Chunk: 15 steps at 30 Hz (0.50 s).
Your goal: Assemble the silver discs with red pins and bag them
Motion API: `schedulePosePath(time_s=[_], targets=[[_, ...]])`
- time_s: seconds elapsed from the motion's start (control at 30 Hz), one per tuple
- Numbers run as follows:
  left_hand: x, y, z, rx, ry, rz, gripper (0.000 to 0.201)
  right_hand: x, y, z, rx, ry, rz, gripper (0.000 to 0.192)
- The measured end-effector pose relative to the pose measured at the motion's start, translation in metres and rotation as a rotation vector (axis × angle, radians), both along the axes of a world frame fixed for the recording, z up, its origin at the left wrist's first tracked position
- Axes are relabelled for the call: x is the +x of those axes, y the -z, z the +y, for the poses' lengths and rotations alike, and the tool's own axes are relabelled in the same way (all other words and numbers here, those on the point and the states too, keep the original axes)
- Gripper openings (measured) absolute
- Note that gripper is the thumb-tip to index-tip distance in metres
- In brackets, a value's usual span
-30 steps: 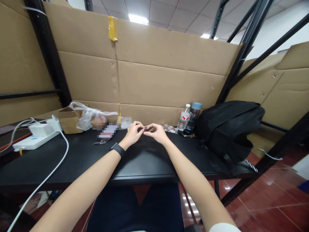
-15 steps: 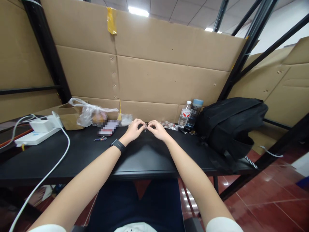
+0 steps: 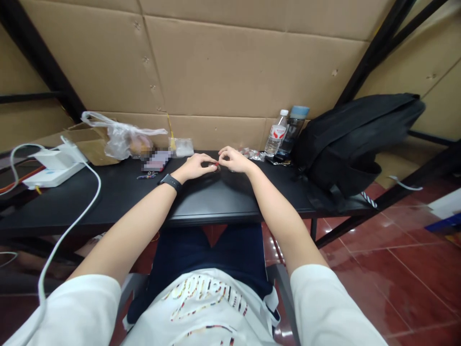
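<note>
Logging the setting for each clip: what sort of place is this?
Probably a makeshift workstation in a storeroom or workshop. A black table sits inside a black metal rack walled with cardboard sheets. A backpack, water bottles and a power strip lie on it.

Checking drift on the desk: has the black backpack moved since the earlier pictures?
No. The black backpack sits beside the two bottles as before; only the camera tilted down.
</note>
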State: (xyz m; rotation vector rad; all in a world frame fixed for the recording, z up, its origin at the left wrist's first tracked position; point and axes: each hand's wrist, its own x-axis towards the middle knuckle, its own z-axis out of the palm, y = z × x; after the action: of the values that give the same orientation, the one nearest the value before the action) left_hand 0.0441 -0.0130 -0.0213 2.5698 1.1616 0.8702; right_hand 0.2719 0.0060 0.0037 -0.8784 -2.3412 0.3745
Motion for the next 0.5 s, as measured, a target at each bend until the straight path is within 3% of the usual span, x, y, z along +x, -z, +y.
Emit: schedulePosePath(time_s=[0.13,0.23,0.37,0.5], targets=[[-0.006,0.002,0.003,0.056,-0.102,0.040,0.044,0.006,0.004,0.006,-0.026,-0.062,-0.158,0.011],[-0.018,-0.001,0.005,0.138,-0.192,0.040,0.041,0.013,0.009,0.012,-0.013,0.041,-0.198,0.014],[-0.041,-0.003,0.005,0.190,-0.338,0.056,0.033,0.029,0.015,0.019,0.034,0.230,-0.194,0.035],[-0.057,0.001,0.003,0.126,-0.407,0.109,0.029,0.043,0.022,0.021,-0.095,0.243,-0.189,0.028]])
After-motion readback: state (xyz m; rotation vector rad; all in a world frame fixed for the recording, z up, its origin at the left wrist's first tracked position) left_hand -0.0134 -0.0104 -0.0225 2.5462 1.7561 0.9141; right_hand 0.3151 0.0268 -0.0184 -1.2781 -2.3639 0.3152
